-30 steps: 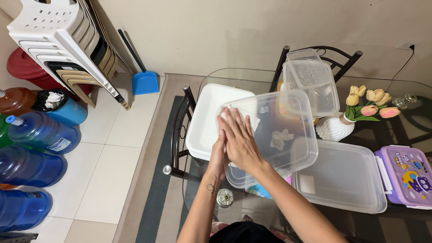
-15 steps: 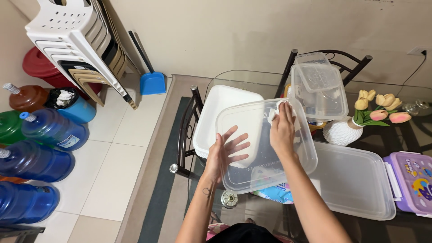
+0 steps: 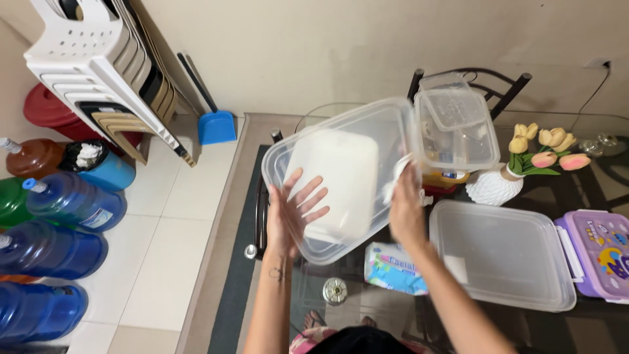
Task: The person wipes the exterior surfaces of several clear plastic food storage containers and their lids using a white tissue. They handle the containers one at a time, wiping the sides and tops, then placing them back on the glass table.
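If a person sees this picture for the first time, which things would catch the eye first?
Probably the large clear plastic container lifted in the middle, the left hand spread under it and the right hand pressing a white cloth at its edge. Next, the blue water jugs on the floor at left and the purple lunch box at right.

Home dining rm: glass table (image 3: 590, 177), water jugs (image 3: 72, 203).
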